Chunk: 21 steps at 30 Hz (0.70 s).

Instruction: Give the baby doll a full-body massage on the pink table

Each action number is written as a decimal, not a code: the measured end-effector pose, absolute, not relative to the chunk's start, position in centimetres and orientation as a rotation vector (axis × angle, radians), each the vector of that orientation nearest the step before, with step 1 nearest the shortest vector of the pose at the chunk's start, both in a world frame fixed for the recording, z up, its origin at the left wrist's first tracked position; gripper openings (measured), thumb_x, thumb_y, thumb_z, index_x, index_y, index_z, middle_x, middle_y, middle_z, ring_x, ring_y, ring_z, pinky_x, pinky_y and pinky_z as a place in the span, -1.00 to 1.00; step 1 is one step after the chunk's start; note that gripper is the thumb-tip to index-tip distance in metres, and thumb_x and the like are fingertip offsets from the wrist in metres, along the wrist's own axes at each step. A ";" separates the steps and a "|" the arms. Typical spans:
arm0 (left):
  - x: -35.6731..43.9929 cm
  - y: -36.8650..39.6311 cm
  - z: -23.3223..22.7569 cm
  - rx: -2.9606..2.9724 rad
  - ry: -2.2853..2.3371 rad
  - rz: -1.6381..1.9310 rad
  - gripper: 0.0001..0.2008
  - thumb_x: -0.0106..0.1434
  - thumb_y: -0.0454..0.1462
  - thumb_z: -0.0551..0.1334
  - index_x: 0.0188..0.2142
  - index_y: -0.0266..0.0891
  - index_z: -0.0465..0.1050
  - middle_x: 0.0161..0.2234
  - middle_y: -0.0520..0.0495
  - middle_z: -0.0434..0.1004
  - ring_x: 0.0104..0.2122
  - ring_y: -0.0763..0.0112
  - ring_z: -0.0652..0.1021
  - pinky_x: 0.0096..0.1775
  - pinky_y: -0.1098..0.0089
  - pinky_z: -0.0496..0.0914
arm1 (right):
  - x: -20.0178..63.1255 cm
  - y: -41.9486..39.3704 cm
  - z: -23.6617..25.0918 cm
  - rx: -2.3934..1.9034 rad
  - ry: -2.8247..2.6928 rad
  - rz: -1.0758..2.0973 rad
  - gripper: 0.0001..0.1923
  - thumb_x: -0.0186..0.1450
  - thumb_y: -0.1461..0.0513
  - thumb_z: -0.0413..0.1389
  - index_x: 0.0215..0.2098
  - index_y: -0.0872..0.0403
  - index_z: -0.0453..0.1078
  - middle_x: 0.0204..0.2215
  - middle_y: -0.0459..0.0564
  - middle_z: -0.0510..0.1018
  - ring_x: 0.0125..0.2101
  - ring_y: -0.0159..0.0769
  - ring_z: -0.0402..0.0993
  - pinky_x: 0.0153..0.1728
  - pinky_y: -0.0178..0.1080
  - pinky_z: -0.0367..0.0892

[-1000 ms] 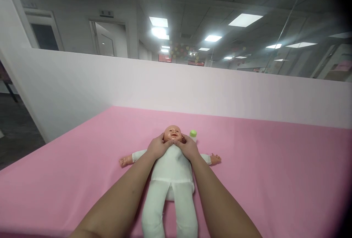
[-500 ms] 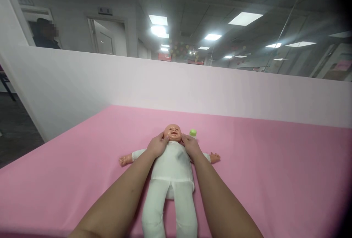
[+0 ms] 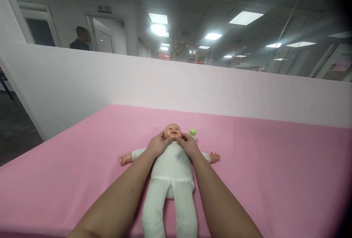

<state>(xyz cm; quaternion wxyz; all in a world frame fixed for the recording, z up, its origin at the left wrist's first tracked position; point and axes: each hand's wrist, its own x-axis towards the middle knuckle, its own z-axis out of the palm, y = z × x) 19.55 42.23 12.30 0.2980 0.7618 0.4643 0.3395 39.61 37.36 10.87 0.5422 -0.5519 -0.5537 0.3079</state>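
A baby doll [image 3: 172, 161] with a hard plastic head and a white cloth body lies on its back, its arms spread to the sides. My left hand [image 3: 158, 144] grips the left side of the doll's head, its thumb on the chin. On the other side, my right hand [image 3: 188, 145] cups the jaw with its thumb on the chin too. The fingers of both hands curl partly out of sight beside the head. Just past my right hand is a small bottle with a green cap [image 3: 193, 132], partly hidden by that hand.
The doll lies on a pink padded surface [image 3: 261, 164]. A white low wall [image 3: 220, 88] borders it at the back and left, with glass above. Beyond the glass, a person in dark clothing [image 3: 80, 40] is near an open door [image 3: 103, 38].
Both my thumbs have moved inward along the doll's jaw, closer together on the chin. The person behind the glass has moved to the right. The doll stays in place.
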 end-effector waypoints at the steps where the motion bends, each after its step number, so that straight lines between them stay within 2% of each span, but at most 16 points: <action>1: 19.6 42.1 12.4 2.021 1.242 0.892 -0.32 0.22 0.27 0.20 0.13 -0.10 0.47 -0.02 -0.13 0.66 -0.08 0.04 0.63 -0.08 0.24 0.44 | 39.5 37.3 11.0 -1.324 -1.303 0.731 -0.36 0.17 -0.12 0.31 0.11 0.03 0.49 0.02 0.07 0.62 0.01 -0.04 0.55 0.07 -0.06 0.42; 6: 19.6 42.0 12.5 2.042 1.262 0.885 -0.37 0.19 0.21 0.27 0.12 -0.05 0.46 -0.05 -0.08 0.67 -0.11 0.07 0.63 -0.13 0.26 0.44 | 39.1 37.3 11.0 -1.376 -1.257 0.708 -0.35 0.09 -0.07 0.39 0.06 0.05 0.49 0.01 0.09 0.61 0.00 -0.04 0.56 0.06 -0.08 0.44; 15: 19.4 42.0 12.3 2.066 1.241 0.895 -0.42 0.27 0.20 0.19 0.12 -0.06 0.46 -0.02 -0.10 0.66 -0.07 0.06 0.62 -0.10 0.25 0.42 | 39.3 37.3 10.9 -1.321 -1.253 0.750 -0.43 0.16 -0.03 0.36 0.06 0.05 0.51 0.00 0.06 0.63 0.00 -0.06 0.57 0.04 -0.10 0.44; 21: 19.2 42.5 11.9 2.055 1.229 0.901 -0.46 0.33 0.13 0.15 0.15 -0.09 0.46 0.04 -0.11 0.63 -0.02 0.06 0.60 0.00 0.24 0.40 | 39.8 37.2 11.1 -1.283 -1.283 0.811 -0.48 0.22 0.00 0.30 0.08 0.04 0.52 0.03 0.04 0.62 0.02 -0.05 0.55 0.07 -0.08 0.42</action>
